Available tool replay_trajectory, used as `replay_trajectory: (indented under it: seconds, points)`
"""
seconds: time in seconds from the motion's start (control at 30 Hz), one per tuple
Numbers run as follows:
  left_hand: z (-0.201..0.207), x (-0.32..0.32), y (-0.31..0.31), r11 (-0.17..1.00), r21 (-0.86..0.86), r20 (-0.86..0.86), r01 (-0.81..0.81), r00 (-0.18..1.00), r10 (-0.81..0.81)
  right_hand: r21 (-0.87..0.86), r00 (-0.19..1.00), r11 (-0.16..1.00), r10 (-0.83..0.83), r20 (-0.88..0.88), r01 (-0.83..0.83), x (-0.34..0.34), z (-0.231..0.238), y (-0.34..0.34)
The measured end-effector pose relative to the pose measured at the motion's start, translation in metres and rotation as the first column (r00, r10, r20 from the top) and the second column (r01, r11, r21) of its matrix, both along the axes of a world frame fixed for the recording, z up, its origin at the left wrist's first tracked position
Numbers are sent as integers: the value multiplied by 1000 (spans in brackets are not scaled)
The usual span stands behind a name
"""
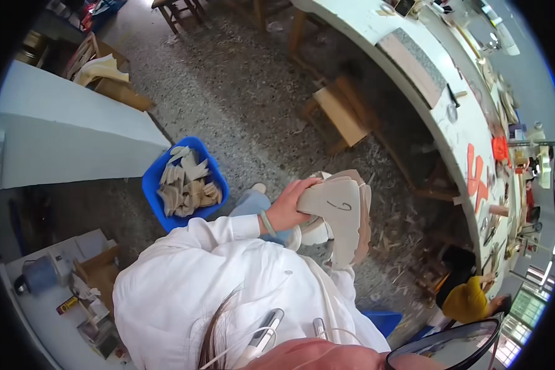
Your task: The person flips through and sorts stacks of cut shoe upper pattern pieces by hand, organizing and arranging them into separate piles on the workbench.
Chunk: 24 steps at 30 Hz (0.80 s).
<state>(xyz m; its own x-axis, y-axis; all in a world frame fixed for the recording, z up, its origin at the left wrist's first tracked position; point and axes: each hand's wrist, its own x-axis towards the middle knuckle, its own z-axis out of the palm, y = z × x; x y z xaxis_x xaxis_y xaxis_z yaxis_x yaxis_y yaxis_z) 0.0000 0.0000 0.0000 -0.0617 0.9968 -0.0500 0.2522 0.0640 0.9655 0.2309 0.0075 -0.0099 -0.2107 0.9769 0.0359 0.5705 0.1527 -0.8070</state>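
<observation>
My left hand (288,206), with a pale green bangle at the wrist, is closed on the upper left end of a stack of flat, curved, boot-shaped pieces (341,213). The top piece is off-white with a dark hand-drawn mark. Brown and pale layers show along the stack's right edge, and its lower edge is wavy. I cannot tell what material they are. My right sleeve reaches up to the stack's lower end, but the right hand itself is hidden there. Under the stack, partly covered, are my shoes.
A blue bin (149,185) with pale and tan offcuts stands left of my feet. A white cabinet (74,132) is beyond it. At right a long white workbench (438,123) curves past a wooden stool (339,114). A person in yellow (465,299) works there. Scraps litter the floor.
</observation>
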Motion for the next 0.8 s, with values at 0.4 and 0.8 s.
replay_trajectory:
  seconds: [0.4,0.8]
  points:
    - [-33,-5,213,904,-272,76,-330,929,362,-774,225,583,-811,-540,245,94,-111,271]
    - [-23,130,477,925,-338,302,-172,911,280,-660,-191,680,-636,-748,321,328,-113,582]
